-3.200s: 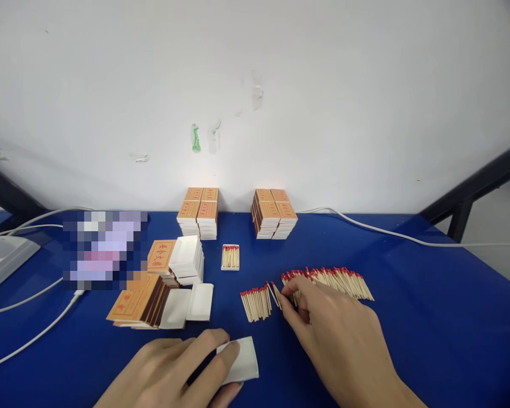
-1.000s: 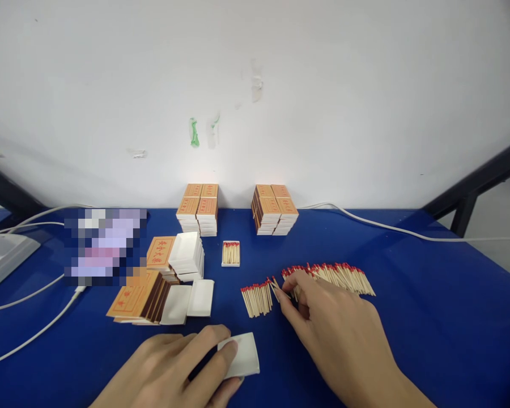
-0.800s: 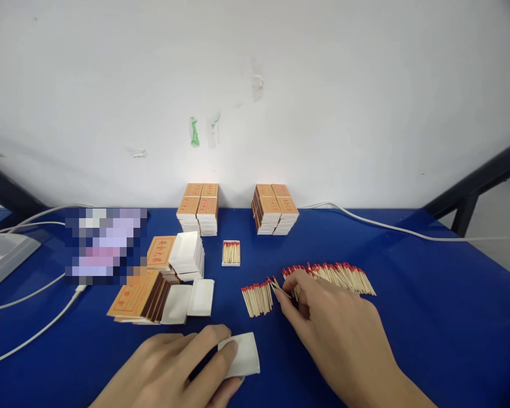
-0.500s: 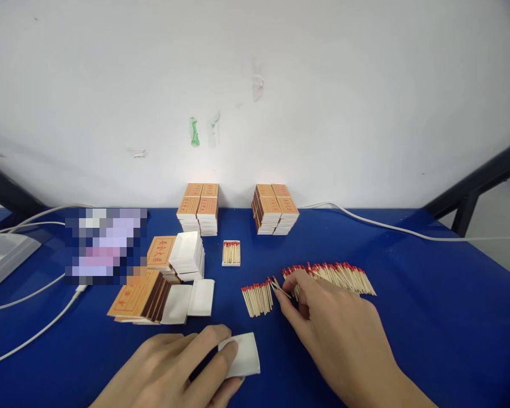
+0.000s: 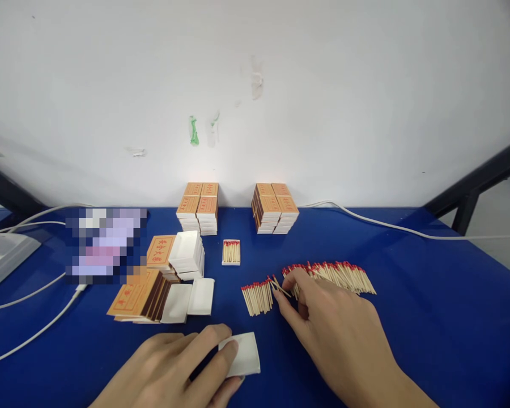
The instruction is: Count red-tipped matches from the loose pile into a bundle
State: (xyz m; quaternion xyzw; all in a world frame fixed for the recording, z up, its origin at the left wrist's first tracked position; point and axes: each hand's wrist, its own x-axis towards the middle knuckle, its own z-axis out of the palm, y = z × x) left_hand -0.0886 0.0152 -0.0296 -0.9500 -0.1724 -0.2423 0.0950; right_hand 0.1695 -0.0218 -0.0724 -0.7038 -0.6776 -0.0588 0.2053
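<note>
**Picking at the matches**

My left hand is lying near the table's front edge, fingers pressing down on an empty white tray. My right hand is reaching forward, thumb and forefinger pinching a single match between the small bundle and the big pile. A filled tray is sitting behind them.

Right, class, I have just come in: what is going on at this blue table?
A person works with matches on a blue table. The right hand pinches a match or two between a small bundle of matches and a long row of matches. The left hand rests on an empty white tray. A filled tray lies further back, with two stacks of matchboxes by the wall.
</note>
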